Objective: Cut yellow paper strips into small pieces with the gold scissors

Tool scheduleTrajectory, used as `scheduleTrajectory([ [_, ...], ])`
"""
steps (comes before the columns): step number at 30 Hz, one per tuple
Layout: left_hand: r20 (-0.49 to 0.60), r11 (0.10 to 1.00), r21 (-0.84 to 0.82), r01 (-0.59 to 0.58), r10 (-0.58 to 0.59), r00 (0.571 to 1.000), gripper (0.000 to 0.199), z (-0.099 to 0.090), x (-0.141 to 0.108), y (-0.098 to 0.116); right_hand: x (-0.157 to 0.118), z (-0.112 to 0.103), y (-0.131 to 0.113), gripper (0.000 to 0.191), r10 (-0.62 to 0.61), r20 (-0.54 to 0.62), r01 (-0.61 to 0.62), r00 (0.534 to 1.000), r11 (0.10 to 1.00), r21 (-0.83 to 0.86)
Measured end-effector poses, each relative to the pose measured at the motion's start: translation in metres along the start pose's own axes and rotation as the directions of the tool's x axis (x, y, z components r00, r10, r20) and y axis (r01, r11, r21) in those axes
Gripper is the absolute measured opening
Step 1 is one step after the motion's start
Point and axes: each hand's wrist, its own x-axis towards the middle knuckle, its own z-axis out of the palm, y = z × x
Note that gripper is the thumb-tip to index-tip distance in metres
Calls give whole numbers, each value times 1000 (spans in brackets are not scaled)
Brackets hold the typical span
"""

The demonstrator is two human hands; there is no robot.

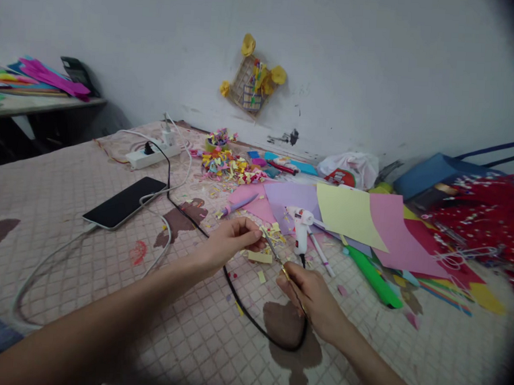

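My right hand grips a pair of scissors with gold-coloured handles, the blades pointing up and left. At the blade tips is my left hand, its thumb and fingers pinched together; what they hold, if anything, is too small to make out. Below and behind the blades lie cut strips of pale yellow paper and many small scraps. Just beyond my right hand, a white hot glue gun rests on the paper sheets, its black cord looping beneath my hands.
Yellow and pink paper sheets lie right of centre, beside a green cutter-like tool. To the left are a tablet-like device and a white power strip with cables. A heap of colourful scraps sits near the wall.
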Motion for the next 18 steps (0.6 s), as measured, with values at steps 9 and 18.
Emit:
scheduleTrajectory([
  [9, -63, 998, -60, 0, -3, 998, 17, 5, -1, -7, -2, 7, -1, 40, 44, 2, -44, 999, 992, 122],
  [18, -108, 997, -62, -46, 39, 993, 15, 7, -1, -13, 0, 16, -2, 39, 27, -74, -23, 997, 998, 57],
])
